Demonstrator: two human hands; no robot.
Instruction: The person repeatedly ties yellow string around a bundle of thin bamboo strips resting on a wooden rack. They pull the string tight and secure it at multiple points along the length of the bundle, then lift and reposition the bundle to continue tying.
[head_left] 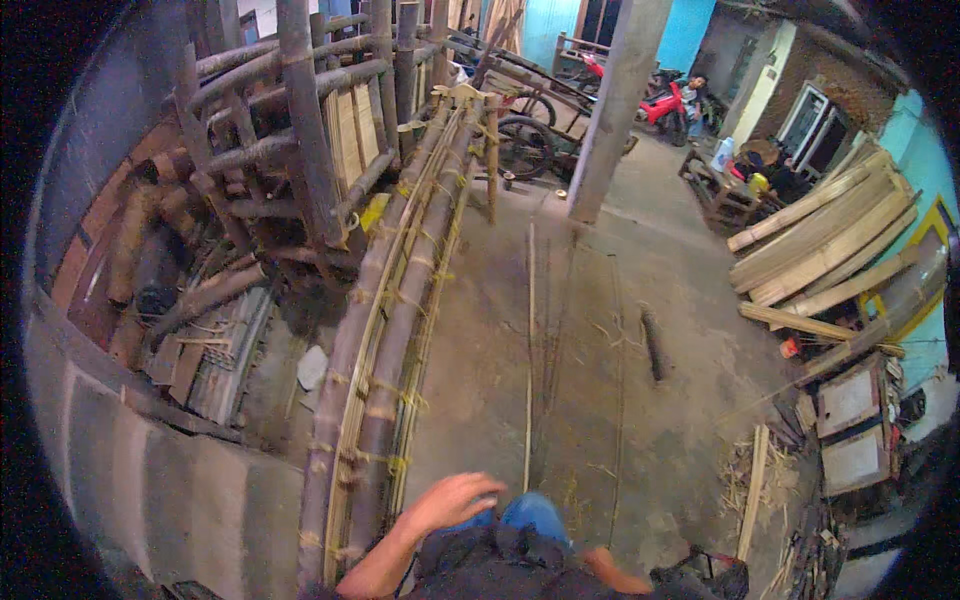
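My left hand [458, 501] hovers over my blue-clad knee [537, 515], its fingers stretched out and slightly bent, with nothing seen in them. Low in the picture, my right hand [608, 570] is only partly visible beside my lap, its fingers hidden. To the left of my left hand, two long bamboo poles [395, 345] run away from me, with thin bamboo strips [372, 340] along them, bound at intervals by yellowish ties. Their far ends meet a bamboo stand [491, 155]. One slim strip [530, 350] lies on the floor ahead of my knees.
A large bamboo frame [295, 125] stands at the far left, near thick bamboo pieces [130, 245]. A concrete post [620, 110] rises ahead. Split bamboo slats [825, 235] are stacked at right. Farther back, a person [693, 97] is near a red motorbike [662, 108].
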